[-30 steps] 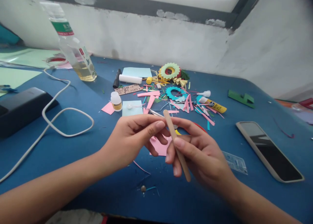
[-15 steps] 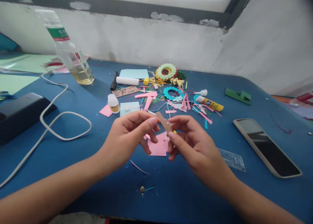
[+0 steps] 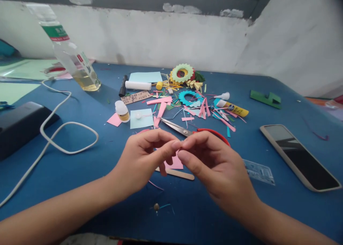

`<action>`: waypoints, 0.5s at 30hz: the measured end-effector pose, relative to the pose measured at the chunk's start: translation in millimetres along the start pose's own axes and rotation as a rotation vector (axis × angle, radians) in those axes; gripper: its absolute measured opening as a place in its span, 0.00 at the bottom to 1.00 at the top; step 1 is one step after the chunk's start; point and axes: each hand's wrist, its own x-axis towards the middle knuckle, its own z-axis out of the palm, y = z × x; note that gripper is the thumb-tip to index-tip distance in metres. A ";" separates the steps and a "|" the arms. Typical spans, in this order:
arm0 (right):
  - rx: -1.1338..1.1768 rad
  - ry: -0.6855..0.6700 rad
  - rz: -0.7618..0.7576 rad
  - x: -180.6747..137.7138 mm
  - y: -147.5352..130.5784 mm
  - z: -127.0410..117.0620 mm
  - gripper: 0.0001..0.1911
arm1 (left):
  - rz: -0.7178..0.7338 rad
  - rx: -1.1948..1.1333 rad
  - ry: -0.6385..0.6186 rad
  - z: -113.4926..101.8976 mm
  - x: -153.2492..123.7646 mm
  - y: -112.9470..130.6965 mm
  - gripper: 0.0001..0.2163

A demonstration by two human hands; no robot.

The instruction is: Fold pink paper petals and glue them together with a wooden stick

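My left hand (image 3: pixel 146 150) and my right hand (image 3: pixel 219 166) meet at their fingertips above the middle of the desk, each with thumb and forefinger pinched. Whatever sits between the fingertips is too small to make out. A flat wooden craft stick (image 3: pixel 180 174) lies on the desk below them, partly hidden by my left fingers. Under the hands there is also a pink paper square (image 3: pixel 175 163), mostly covered. Just beyond my fingers lie scissors (image 3: pixel 184 131) with red handles, their blades pointing left and slightly apart.
Pink paper strips (image 3: pixel 160 113), a blue paper ring (image 3: pixel 187 98) and a yellow glue tube (image 3: pixel 234 108) crowd the back. A small white bottle (image 3: pixel 122 112) stands left of them. The phone (image 3: pixel 300 157) lies right; a white cable (image 3: pixel 48 130) and tall clear bottle (image 3: pixel 85 79) are left.
The brown stick-like piece held between both hands is no longer in them; a wooden stick now lies below. My fingertips have come together. The scissors, mostly hidden before, now show.
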 end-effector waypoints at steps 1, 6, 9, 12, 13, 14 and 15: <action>0.013 0.008 0.007 -0.1 0.5 0.1 0.03 | 0.014 0.006 0.010 0.9 -0.8 -0.1 0.04; 0.038 0.014 0.010 -0.2 3.3 -0.5 0.03 | 0.085 0.022 0.018 1.5 -2.9 -0.9 0.03; 0.066 -0.007 0.031 1.0 3.2 -1.0 0.03 | 0.114 0.033 0.001 0.6 -3.3 -1.2 0.03; 0.139 -0.047 0.069 3.1 1.1 -1.3 0.04 | 0.109 0.018 -0.012 -0.1 -3.3 -0.8 0.02; 0.175 -0.060 0.086 3.6 0.1 -1.3 0.04 | 0.090 0.007 -0.017 -0.2 -3.0 -0.7 0.02; 0.221 -0.072 0.103 4.0 -0.9 -1.3 0.04 | 0.061 -0.009 -0.022 -0.4 -2.6 -0.6 0.02; 0.274 -0.083 0.121 4.2 -1.8 -1.4 0.05 | 0.024 -0.033 -0.026 -0.5 -2.1 -0.6 0.03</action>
